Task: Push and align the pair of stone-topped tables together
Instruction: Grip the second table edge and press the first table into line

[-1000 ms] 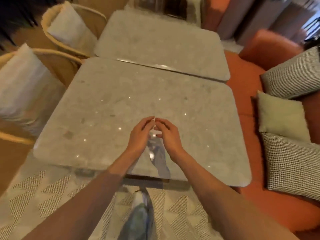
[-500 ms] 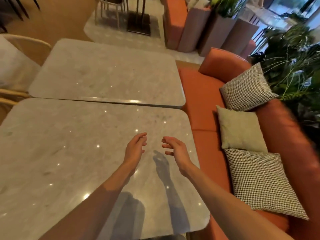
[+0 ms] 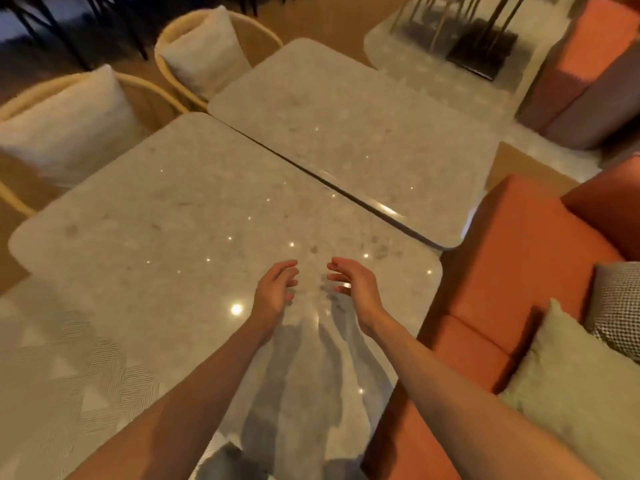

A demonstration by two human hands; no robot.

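Low in the frame's centre, the left hand [image 3: 275,292] and right hand [image 3: 355,285] hover palms facing, fingers loosely curled, grasping nothing, over the near desk [image 3: 166,230]. Its far edge meets the far desk [image 3: 346,119], upper centre. An orange sofa [image 3: 512,258] lies right.

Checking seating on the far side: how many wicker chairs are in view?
2. One chair stands at the near table's left side; the other chair at the far table's left end. More may be out of frame.
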